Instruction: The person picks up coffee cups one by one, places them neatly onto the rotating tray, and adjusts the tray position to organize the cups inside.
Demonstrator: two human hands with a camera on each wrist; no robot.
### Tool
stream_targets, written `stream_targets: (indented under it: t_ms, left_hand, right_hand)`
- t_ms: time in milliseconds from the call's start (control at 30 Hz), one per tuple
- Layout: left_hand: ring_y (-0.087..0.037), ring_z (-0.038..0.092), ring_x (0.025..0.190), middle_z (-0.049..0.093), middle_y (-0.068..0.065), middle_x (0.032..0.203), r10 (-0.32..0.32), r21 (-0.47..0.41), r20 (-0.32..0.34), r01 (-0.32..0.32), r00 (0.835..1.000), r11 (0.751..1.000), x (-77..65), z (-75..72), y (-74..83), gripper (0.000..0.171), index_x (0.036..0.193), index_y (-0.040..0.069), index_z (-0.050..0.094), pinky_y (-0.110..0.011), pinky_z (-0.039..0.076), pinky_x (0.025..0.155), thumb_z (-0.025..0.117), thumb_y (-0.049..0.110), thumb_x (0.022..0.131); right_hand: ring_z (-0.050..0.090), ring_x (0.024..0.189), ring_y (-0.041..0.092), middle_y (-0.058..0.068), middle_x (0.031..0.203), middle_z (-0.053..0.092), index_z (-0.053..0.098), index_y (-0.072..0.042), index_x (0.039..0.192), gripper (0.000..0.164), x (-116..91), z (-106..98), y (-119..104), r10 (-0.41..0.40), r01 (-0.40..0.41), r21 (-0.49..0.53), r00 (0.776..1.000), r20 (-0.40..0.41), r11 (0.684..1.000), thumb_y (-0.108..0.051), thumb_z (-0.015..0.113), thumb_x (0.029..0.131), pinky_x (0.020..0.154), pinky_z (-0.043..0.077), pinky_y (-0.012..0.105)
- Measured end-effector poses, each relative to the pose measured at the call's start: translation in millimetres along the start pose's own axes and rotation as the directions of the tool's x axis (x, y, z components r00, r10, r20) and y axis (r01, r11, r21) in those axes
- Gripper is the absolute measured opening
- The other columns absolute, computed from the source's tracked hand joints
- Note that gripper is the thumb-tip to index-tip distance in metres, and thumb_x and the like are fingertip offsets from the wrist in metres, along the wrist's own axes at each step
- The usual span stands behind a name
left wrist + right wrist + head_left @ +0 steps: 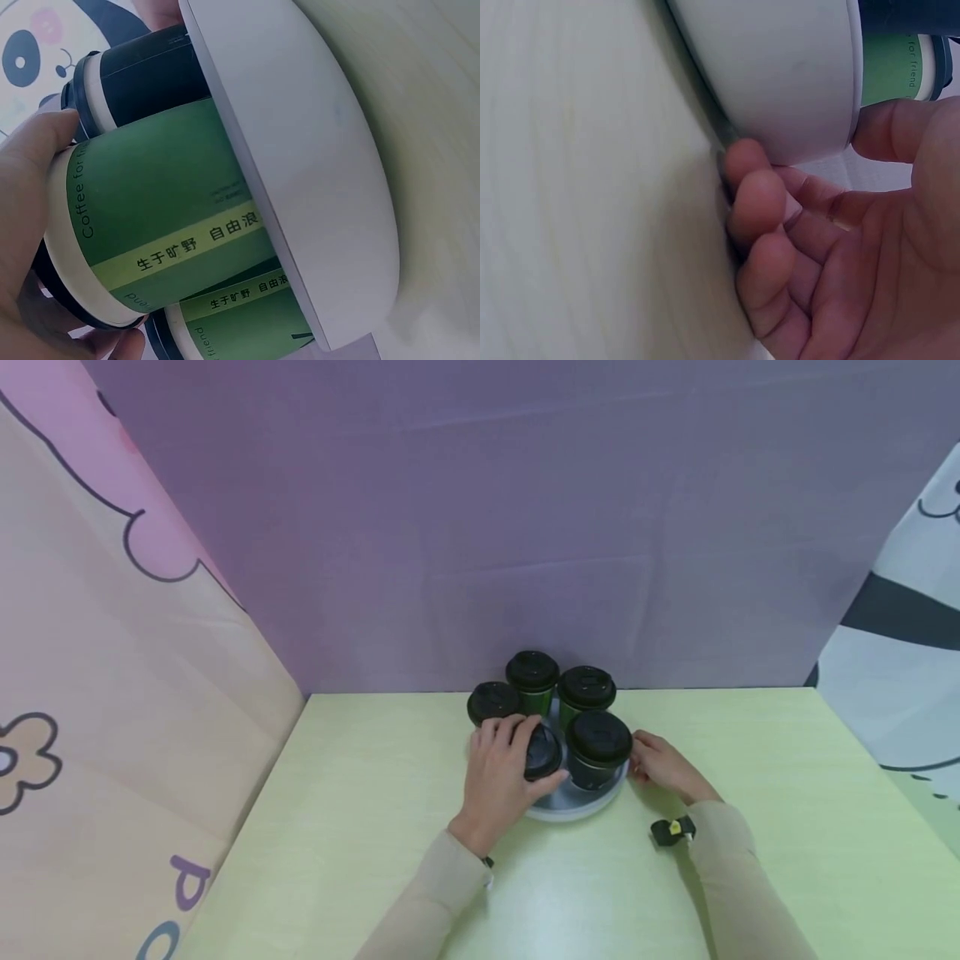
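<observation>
My left hand point(495, 781) spans the black lid of a green paper coffee cup point(165, 202), thumb on one side and fingers on the other. The cup stands upright on a round white stand point(573, 814). Beside it is a dark paper cup point(596, 772) with a black lid. At the stand's right edge my right hand point(669, 768) grips the rim; in the right wrist view its thumb point(889, 131) lies at the upper edge and the other fingers curl low against the wall. Further lidded cups stand behind: a left one point(493, 702), a back one point(534, 672) and a right one point(587, 687).
The pale yellow table point(360, 802) runs back to a purple cloth wall point(480, 527) close behind the cups. Printed cloth panels stand at left point(150, 693) and right point(900, 693). A small black and yellow device point(671, 831) sits at my right wrist.
</observation>
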State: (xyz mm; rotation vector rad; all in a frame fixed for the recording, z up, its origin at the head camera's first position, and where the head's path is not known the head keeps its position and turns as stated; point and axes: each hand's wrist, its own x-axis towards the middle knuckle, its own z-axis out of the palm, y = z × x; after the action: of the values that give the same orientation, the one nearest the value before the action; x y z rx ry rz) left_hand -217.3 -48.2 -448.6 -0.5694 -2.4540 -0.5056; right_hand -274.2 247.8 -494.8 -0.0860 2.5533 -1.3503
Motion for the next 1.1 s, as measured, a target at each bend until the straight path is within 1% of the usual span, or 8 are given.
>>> stream_targets:
  t_ms: [133, 300, 433, 567, 800, 967, 1100]
  left_hand:
    - [-0.025, 0.054, 0.116, 0.064, -0.005, 0.131, -0.004, 0.008, -0.002, 0.004, 1.000, 1.000, -0.2, 0.8, -0.4, 0.080, 0.138, 0.016, 0.059, -0.043, 0.047, 0.093, 0.078, 0.067, 0.078]
    - [-0.025, 0.054, 0.116, 0.063, -0.007, 0.130, 0.007, 0.009, -0.015, -0.007, 1.000, 1.000, -0.7, 3.0, 0.4, 0.082, 0.138, 0.016, 0.059, -0.044, 0.048, 0.093, 0.080, 0.066, 0.077]
    - [-0.025, 0.054, 0.117, 0.062, -0.007, 0.131, 0.012, 0.016, -0.005, -0.012, 1.000, 1.000, -1.4, 3.5, 1.4, 0.081, 0.139, 0.016, 0.059, -0.043, 0.048, 0.092, 0.077, 0.068, 0.079]
    - [-0.025, 0.053, 0.118, 0.061, -0.007, 0.131, 0.005, 0.019, 0.005, -0.005, 1.000, 1.000, -1.5, 3.2, 1.9, 0.080, 0.140, 0.018, 0.058, -0.041, 0.047, 0.091, 0.074, 0.069, 0.081]
    - [-0.026, 0.052, 0.121, 0.058, -0.008, 0.133, -0.012, 0.004, 0.009, 0.012, 1.000, 1.000, -1.1, 2.1, 2.6, 0.082, 0.140, 0.019, 0.057, -0.042, 0.047, 0.092, 0.074, 0.070, 0.080]
    - [-0.026, 0.049, 0.124, 0.054, -0.009, 0.137, -0.030, -0.064, 0.012, 0.030, 0.999, 0.997, -0.2, -5.2, -0.5, 0.079, 0.141, 0.018, 0.055, -0.047, 0.045, 0.099, 0.071, 0.069, 0.083]
    - [-0.026, 0.050, 0.124, 0.056, -0.007, 0.136, -0.064, -0.149, -0.010, 0.061, 0.998, 0.987, 2.3, -12.4, -8.6, 0.067, 0.139, 0.017, 0.057, -0.050, 0.043, 0.104, 0.067, 0.062, 0.091]
  right_hand:
    - [0.056, 0.070, 0.016, 0.007, 0.086, 0.060, 0.050, -0.004, 0.092, 0.040, -1, 0, -1, 0.002, -0.002, -0.002, 1.000, 0.006, 1.000, -0.034, 0.033, 0.112, 0.060, 0.046, 0.028]
    - [0.056, 0.071, 0.017, 0.007, 0.087, 0.060, 0.050, -0.005, 0.092, 0.040, -1, 0, -1, 0.005, -0.005, -0.009, 1.000, 0.009, 1.000, -0.035, 0.033, 0.113, 0.061, 0.047, 0.028]
    - [0.056, 0.071, 0.017, 0.008, 0.087, 0.061, 0.050, -0.004, 0.092, 0.040, 0, 1, 0, 0.004, -0.004, -0.009, 1.000, 0.007, 1.000, -0.033, 0.033, 0.112, 0.061, 0.047, 0.028]
    - [0.056, 0.071, 0.017, 0.008, 0.087, 0.061, 0.051, -0.004, 0.093, 0.039, 0, 1, 0, 0.004, -0.004, -0.013, 1.000, 0.003, 1.000, -0.033, 0.033, 0.112, 0.061, 0.047, 0.028]
    - [0.056, 0.071, 0.017, 0.008, 0.087, 0.061, 0.051, -0.004, 0.093, 0.039, -1, 0, -1, 0.004, -0.004, -0.013, 1.000, 0.000, 1.000, -0.032, 0.032, 0.112, 0.061, 0.047, 0.028]
    - [0.057, 0.071, 0.018, 0.008, 0.089, 0.062, 0.052, -0.004, 0.093, 0.040, -2, 0, -1, 0.000, 0.000, -0.015, 1.000, 0.000, 1.000, -0.033, 0.032, 0.112, 0.061, 0.048, 0.029]
    - [0.057, 0.072, 0.017, 0.008, 0.089, 0.061, 0.051, -0.003, 0.097, 0.040, -2, 0, 0, 0.003, -0.003, -0.004, 1.000, -0.001, 1.000, -0.034, 0.032, 0.112, 0.062, 0.049, 0.029]
